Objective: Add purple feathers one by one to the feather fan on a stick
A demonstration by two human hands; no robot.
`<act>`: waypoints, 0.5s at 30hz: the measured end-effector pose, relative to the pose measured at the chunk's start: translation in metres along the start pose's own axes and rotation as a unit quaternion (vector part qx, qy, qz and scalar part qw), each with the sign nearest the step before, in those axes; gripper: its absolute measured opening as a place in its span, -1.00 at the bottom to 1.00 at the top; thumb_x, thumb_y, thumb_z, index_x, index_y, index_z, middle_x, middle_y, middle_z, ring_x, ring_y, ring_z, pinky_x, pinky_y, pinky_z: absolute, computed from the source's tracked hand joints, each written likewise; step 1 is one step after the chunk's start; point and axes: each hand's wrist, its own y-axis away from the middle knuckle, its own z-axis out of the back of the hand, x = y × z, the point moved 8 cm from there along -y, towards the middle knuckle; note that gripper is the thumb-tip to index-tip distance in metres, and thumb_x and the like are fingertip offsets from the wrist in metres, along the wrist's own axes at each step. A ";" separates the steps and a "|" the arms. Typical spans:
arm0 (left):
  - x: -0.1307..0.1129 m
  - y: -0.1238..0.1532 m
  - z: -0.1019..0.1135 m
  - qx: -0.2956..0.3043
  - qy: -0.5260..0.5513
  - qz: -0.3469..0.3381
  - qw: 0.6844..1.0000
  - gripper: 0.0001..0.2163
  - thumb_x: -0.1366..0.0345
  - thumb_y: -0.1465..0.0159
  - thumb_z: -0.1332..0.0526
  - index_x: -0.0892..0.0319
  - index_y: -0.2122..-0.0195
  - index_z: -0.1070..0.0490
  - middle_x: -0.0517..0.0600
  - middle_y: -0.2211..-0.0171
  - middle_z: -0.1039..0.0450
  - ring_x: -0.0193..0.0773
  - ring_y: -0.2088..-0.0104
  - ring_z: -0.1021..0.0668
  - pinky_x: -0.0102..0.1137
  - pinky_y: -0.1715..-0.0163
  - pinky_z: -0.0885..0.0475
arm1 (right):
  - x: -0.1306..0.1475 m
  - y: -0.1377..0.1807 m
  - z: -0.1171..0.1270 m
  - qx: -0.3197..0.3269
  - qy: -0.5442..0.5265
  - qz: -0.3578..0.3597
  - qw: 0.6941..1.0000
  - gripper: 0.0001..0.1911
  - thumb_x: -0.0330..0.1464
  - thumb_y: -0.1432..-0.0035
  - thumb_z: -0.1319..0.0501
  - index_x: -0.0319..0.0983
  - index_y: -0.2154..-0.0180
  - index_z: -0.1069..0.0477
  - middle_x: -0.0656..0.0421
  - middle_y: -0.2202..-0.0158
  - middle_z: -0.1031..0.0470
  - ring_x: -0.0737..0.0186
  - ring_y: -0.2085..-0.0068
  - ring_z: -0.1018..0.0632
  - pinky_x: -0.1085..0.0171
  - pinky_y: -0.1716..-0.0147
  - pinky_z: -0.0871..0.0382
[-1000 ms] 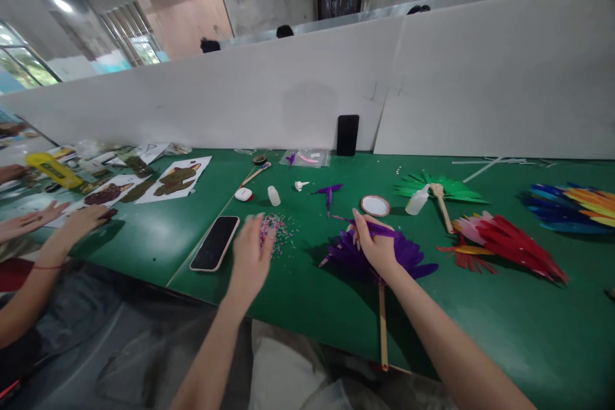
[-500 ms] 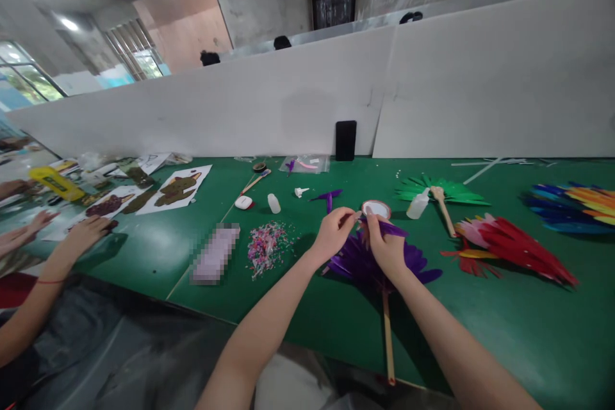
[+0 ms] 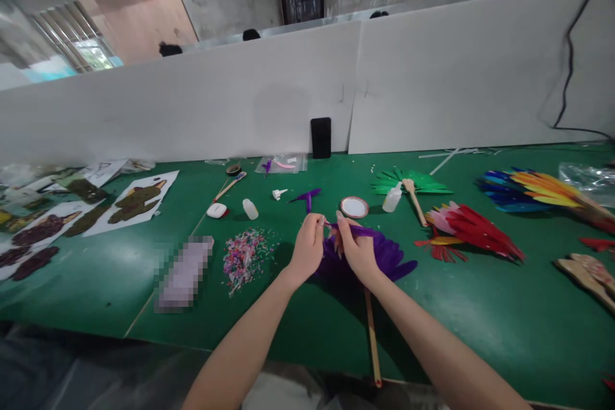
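A purple feather fan lies on the green table, its wooden handle pointing toward me. Above the fan, my right hand pinches a loose purple feather. My left hand is closed at the narrow end of that feather, its fingertips close to those of my right hand. What lies exactly between the left fingertips is too small to make out clearly. Just beyond my hands are a round white lid or dish with a reddish rim and more purple feathers.
Left of my hands are scattered colourful bits, a small bottle and a white case. A glue bottle, green fan and red feather piece lie to the right. A black phone leans against the white partition.
My view has turned to the right, so the co-worker's hands at the left are out of sight. My left hand has tilted more upright at the feather's end; my right hand keeps its hold.
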 end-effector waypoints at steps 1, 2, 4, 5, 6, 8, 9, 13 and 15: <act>0.000 0.000 0.001 -0.003 -0.001 0.000 1.000 -0.76 0.22 -0.42 0.11 0.14 0.32 -0.24 -0.03 0.43 -0.32 -0.23 0.31 -0.45 -0.36 0.29 -0.35 | 0.000 0.000 0.000 0.000 -0.003 -0.002 1.000 -0.55 -0.06 -0.25 -0.07 -0.18 0.56 -0.29 0.29 0.73 -0.25 0.37 0.72 -0.30 0.36 0.76 -0.16; 0.000 0.000 0.001 -0.005 -0.003 0.000 1.000 -0.75 0.21 -0.42 0.12 0.14 0.33 -0.24 -0.02 0.42 -0.33 -0.23 0.31 -0.46 -0.36 0.29 -0.35 | 0.000 0.000 0.000 -0.001 -0.006 -0.004 1.000 -0.55 -0.06 -0.25 -0.07 -0.18 0.56 -0.29 0.30 0.73 -0.25 0.37 0.72 -0.30 0.36 0.76 -0.16; -0.001 0.000 0.001 -0.008 -0.004 -0.001 1.000 -0.74 0.22 -0.42 0.12 0.14 0.33 -0.25 -0.02 0.40 -0.35 -0.23 0.30 -0.47 -0.36 0.29 -0.36 | 0.000 -0.001 0.000 -0.002 -0.009 -0.006 1.000 -0.55 -0.06 -0.26 -0.06 -0.18 0.56 -0.30 0.30 0.74 -0.24 0.37 0.73 -0.29 0.36 0.76 -0.16; -0.001 0.001 0.001 -0.008 -0.004 -0.002 1.000 -0.75 0.22 -0.42 0.11 0.14 0.33 -0.26 -0.01 0.38 -0.36 -0.23 0.30 -0.47 -0.36 0.28 -0.36 | 0.000 -0.001 0.001 -0.002 -0.009 -0.005 1.000 -0.55 -0.07 -0.26 -0.06 -0.18 0.57 -0.29 0.31 0.75 -0.24 0.38 0.73 -0.29 0.36 0.76 -0.16; -0.002 0.001 0.001 -0.008 -0.003 -0.003 1.000 -0.76 0.21 -0.41 0.08 0.15 0.32 -0.27 -0.01 0.36 -0.37 -0.24 0.30 -0.47 -0.37 0.28 -0.36 | 0.000 -0.001 0.001 -0.002 -0.008 -0.003 1.000 -0.55 -0.07 -0.26 -0.06 -0.18 0.57 -0.28 0.31 0.75 -0.24 0.38 0.73 -0.29 0.36 0.75 -0.17; -0.002 0.002 -0.001 -0.006 -0.003 -0.006 1.000 -0.81 0.21 -0.39 0.02 0.15 0.29 -0.28 -0.02 0.34 -0.38 -0.26 0.32 -0.47 -0.38 0.29 -0.36 | 0.000 -0.002 0.002 -0.001 -0.004 0.004 1.000 -0.56 -0.08 -0.26 -0.07 -0.18 0.57 -0.27 0.31 0.74 -0.24 0.38 0.72 -0.30 0.36 0.72 -0.19; -0.003 0.002 -0.001 -0.005 -0.003 -0.008 1.000 -0.83 0.21 -0.38 0.00 0.15 0.28 -0.28 -0.02 0.34 -0.39 -0.26 0.32 -0.47 -0.38 0.28 -0.36 | 0.001 -0.002 0.002 0.000 -0.001 0.008 1.000 -0.57 -0.08 -0.26 -0.08 -0.18 0.57 -0.28 0.31 0.73 -0.25 0.38 0.71 -0.30 0.36 0.72 -0.19; -0.003 0.004 -0.002 -0.008 -0.007 -0.014 1.000 -0.83 0.26 -0.40 0.06 0.15 0.28 -0.25 -0.01 0.34 -0.37 -0.25 0.30 -0.46 -0.37 0.26 -0.36 | 0.001 -0.001 0.002 0.006 0.012 0.020 1.000 -0.58 -0.10 -0.27 -0.07 -0.18 0.56 -0.28 0.31 0.73 -0.24 0.38 0.70 -0.29 0.36 0.71 -0.18; -0.003 0.005 -0.002 -0.009 -0.010 -0.018 1.000 -0.82 0.27 -0.40 0.08 0.14 0.28 -0.23 -0.01 0.34 -0.35 -0.25 0.29 -0.46 -0.36 0.26 -0.36 | 0.002 0.000 0.002 0.008 0.017 0.026 0.999 -0.58 -0.12 -0.27 -0.08 -0.18 0.57 -0.28 0.31 0.73 -0.24 0.38 0.70 -0.29 0.36 0.71 -0.17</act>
